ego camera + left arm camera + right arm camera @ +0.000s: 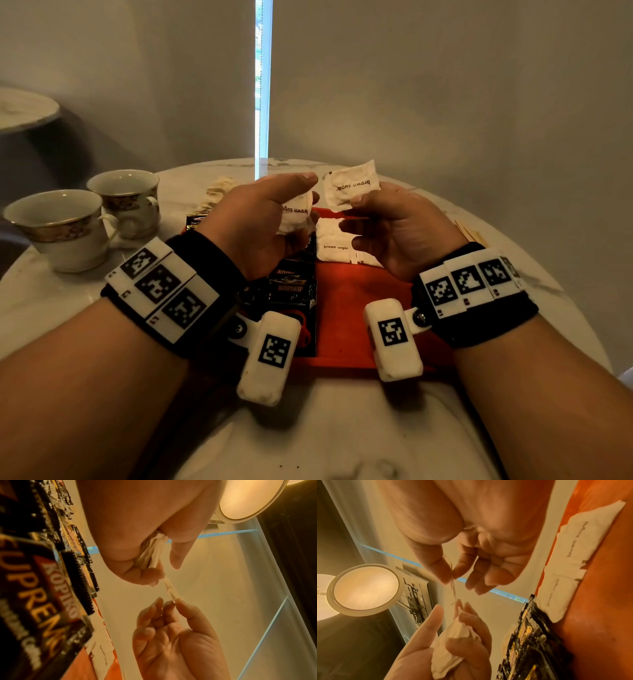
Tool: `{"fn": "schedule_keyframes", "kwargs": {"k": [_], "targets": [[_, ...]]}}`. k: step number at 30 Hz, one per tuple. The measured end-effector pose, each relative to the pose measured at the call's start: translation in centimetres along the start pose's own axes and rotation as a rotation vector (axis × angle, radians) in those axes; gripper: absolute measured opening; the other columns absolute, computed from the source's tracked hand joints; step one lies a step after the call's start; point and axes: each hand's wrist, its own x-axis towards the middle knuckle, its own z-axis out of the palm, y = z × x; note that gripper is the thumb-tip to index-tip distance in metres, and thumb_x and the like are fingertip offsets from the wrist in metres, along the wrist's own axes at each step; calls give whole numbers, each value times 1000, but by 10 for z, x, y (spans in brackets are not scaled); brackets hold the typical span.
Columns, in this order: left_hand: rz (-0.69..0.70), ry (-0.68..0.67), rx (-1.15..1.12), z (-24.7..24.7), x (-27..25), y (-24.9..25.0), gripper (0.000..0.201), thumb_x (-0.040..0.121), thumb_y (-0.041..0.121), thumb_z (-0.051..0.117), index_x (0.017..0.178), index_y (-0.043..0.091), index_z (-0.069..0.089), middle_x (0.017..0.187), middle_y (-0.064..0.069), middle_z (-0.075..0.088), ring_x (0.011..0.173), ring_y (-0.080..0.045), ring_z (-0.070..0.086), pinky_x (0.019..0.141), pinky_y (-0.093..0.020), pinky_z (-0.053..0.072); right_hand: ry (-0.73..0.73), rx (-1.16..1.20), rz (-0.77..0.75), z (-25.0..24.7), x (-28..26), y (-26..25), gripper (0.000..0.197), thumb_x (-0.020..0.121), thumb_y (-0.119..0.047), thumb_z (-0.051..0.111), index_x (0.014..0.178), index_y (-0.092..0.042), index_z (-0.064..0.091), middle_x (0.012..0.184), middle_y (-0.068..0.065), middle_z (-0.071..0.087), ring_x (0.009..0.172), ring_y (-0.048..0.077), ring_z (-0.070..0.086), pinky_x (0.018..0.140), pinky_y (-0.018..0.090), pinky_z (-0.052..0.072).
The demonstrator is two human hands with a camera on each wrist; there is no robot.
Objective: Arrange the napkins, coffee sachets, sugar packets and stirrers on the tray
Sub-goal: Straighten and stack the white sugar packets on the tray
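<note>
Above the orange tray (346, 301), the left hand (260, 226) is clutching several sugar packets (296, 214) while the right hand (394, 226) is pinching one packet (352, 186). More packets (334, 245) and coffee sachets (291, 291) are lying on the tray.

I see both forearms bare. On each wrist I see a black fabric wristband (212, 274), with a white plastic plate (161, 291) carrying three black-and-white square markers. A white rounded camera box (269, 358) with one marker hangs from each band on a small bracket with a screw (421, 317).
</note>
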Motion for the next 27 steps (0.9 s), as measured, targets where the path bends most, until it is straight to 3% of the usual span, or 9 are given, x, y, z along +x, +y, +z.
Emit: {"fn": "schedule_keyframes", "kwargs": {"k": [4, 9, 12, 15, 18, 22, 27], "targets": [[-10, 17, 18, 0, 0, -1, 44, 87, 25, 72, 126, 5, 64, 87, -5, 63, 56, -14, 62, 46, -23, 43, 40, 32, -47, 2, 0, -1, 56, 72, -14, 66, 123, 5, 58, 97, 16, 66, 79, 25, 65, 58, 29, 48], [-13, 7, 17, 0, -1, 0, 35, 88, 24, 71, 119, 8, 66, 86, -5, 63, 56, -14, 61, 47, -22, 43, 54, 17, -85, 1, 0, -1, 10, 89, -4, 57, 97, -9, 60, 85, 10, 66, 77, 24, 62, 58, 30, 45], [-12, -37, 49, -2, 0, -1, 37, 82, 26, 75, 115, 10, 66, 94, -7, 63, 61, -15, 60, 48, -22, 44, 38, -8, -87, 2, -1, -1, 11, 89, -2, 58, 94, -10, 65, 81, 8, 67, 73, 22, 61, 54, 27, 40], [-11, -126, 128, -4, -2, -2, 57, 70, 34, 78, 120, 8, 66, 102, -11, 67, 71, -18, 61, 53, -26, 46, 16, 1, -95, 2, 0, 0, 17, 89, 2, 58, 97, -10, 68, 87, 10, 70, 78, 28, 62, 54, 28, 40], [-6, -193, 189, -2, -6, -1, 44, 74, 28, 72, 114, 11, 68, 92, -8, 72, 68, -17, 67, 54, -24, 49, -12, -5, -97, 2, -1, 1, 22, 88, 2, 62, 106, -8, 68, 89, 12, 72, 75, 27, 67, 56, 28, 41], [21, -128, 233, -2, -5, -2, 11, 92, 18, 66, 102, 14, 69, 94, -9, 70, 79, -22, 62, 53, -26, 49, -9, -34, -109, 4, 0, 5, 24, 84, -4, 69, 108, -7, 71, 95, 15, 71, 85, 34, 60, 60, 31, 38], [45, -111, 221, -2, -2, -3, 5, 91, 20, 68, 92, 16, 70, 98, -13, 69, 86, -28, 61, 53, -25, 47, 27, -81, -115, 6, 1, 9, 31, 77, -20, 78, 103, -4, 71, 91, 13, 73, 80, 25, 66, 55, 27, 44]]}}
